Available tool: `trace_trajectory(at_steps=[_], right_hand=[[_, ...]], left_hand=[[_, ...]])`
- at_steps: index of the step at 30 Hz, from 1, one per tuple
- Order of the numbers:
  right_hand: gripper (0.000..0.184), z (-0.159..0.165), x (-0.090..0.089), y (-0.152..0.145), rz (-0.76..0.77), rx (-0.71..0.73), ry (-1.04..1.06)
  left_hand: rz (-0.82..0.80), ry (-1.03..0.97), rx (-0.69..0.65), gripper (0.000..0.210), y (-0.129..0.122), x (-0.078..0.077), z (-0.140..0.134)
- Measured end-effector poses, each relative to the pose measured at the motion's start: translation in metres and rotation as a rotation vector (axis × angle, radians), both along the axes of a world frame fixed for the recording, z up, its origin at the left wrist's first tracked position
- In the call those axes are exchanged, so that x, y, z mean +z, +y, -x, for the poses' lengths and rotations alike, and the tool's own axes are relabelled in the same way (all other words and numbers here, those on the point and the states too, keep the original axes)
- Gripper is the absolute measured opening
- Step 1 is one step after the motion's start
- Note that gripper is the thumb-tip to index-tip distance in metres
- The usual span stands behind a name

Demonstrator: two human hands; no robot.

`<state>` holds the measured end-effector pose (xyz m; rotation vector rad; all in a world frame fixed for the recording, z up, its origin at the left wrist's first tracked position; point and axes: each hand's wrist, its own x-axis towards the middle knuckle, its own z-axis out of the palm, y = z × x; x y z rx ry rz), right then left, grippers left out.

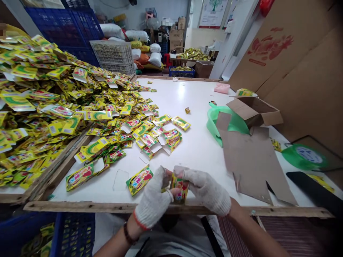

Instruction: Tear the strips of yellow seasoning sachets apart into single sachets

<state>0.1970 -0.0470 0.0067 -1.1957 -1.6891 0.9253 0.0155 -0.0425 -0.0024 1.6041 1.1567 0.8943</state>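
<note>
Between my gloved hands, over the front edge of the white table, is a small yellow candy box (180, 189) with its white flap up at the top. My left hand (155, 198) grips the box's left side, thumb on its front. On the other side my right hand (206, 189) has its fingers closed at the upper right by the flap. Just left of my left hand lies a printed candy box (139, 180). Another box (83, 176), its white flap open, rests farther left. Several more boxes (160, 137) lie loosely grouped beyond my hands.
A tall heap of yellow packets and boxes (53, 96) fills the left, beside a wooden strip (61, 160). To the right are a green scoop (214, 123), flattened cardboard (246, 164), an open carton (246, 109) and a tape roll (305, 157). A blue crate (75, 235) stands below left.
</note>
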Motion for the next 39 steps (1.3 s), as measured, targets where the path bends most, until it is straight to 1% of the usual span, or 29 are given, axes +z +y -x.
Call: trace_trajectory(at_steps=[1,2,3,5,6,7,9,11,14,15,17,18,19,22,24,25,30,32,33,35,37,39], right_hand=[[0.027,-0.001,-0.002,-0.009,-0.028,-0.002,-0.030],[0.028,-0.002,-0.006,-0.017,-0.052,-0.038,-0.061],[0.030,-0.002,-0.010,-0.023,-0.060,-0.110,-0.082],[0.030,-0.001,-0.020,-0.031,-0.036,-0.333,-0.046],[0.028,0.000,-0.024,-0.033,-0.013,-0.397,-0.017],[0.027,0.001,-0.027,-0.034,0.003,-0.417,0.008],[0.022,0.004,-0.030,-0.033,0.002,-0.361,0.042],[0.018,0.008,-0.029,-0.029,0.010,-0.298,0.032],[0.014,0.011,-0.024,-0.022,0.095,-0.271,0.016],[0.016,0.012,-0.022,-0.020,0.129,-0.270,0.042],[0.029,0.011,-0.018,-0.017,0.198,-0.235,0.111],[0.035,0.011,-0.016,-0.015,0.214,-0.218,0.121],[0.035,0.010,-0.013,-0.014,0.217,-0.198,0.100],[0.020,0.007,-0.006,-0.012,0.144,-0.138,-0.064],[0.019,0.006,-0.001,-0.011,0.098,-0.092,-0.119],[0.020,0.006,0.001,-0.011,0.094,-0.073,-0.129],[0.023,0.006,0.008,-0.005,0.165,-0.053,-0.159],[0.022,0.004,0.009,-0.002,0.157,-0.050,-0.184],[0.021,0.002,0.009,-0.002,0.141,-0.040,-0.199],[0.020,-0.003,0.008,-0.003,0.089,0.020,-0.214],[0.023,-0.009,0.005,-0.007,0.004,0.110,-0.208],[0.031,-0.014,0.001,-0.015,-0.110,0.188,-0.234]], left_hand=[[0.020,-0.033,-0.028,0.028,0.001,-0.006,-0.009],[0.038,-0.059,-0.050,0.025,0.001,-0.011,-0.013],[0.048,-0.082,-0.062,0.025,0.002,-0.015,-0.015],[0.047,-0.093,-0.076,0.027,0.004,-0.018,-0.013],[0.038,-0.077,-0.082,0.027,0.005,-0.019,-0.011],[0.025,-0.054,-0.088,0.026,0.006,-0.018,-0.008],[-0.007,-0.010,-0.109,0.021,0.009,-0.014,-0.004],[-0.025,0.013,-0.142,0.016,0.013,-0.009,-0.001],[0.019,-0.037,-0.152,0.016,0.018,-0.004,0.002],[0.060,-0.082,-0.159,0.021,0.020,-0.003,0.002],[0.129,-0.159,-0.178,0.039,0.023,-0.004,0.004],[0.133,-0.158,-0.193,0.043,0.025,-0.004,0.004],[0.106,-0.128,-0.208,0.039,0.026,-0.005,0.005],[-0.086,0.014,-0.250,0.015,0.028,-0.007,0.007],[-0.162,0.058,-0.299,0.015,0.028,-0.004,0.008],[-0.170,0.071,-0.314,0.018,0.028,-0.002,0.009],[-0.028,0.129,-0.340,0.026,0.034,0.017,0.007],[-0.026,0.148,-0.355,0.025,0.035,0.020,0.007],[-0.061,0.156,-0.364,0.025,0.034,0.019,0.008],[-0.202,0.178,-0.411,0.023,0.032,0.014,0.012],[-0.409,0.224,-0.489,0.022,0.027,0.006,0.019],[-0.603,0.292,-0.537,0.027,0.020,-0.001,0.025]])
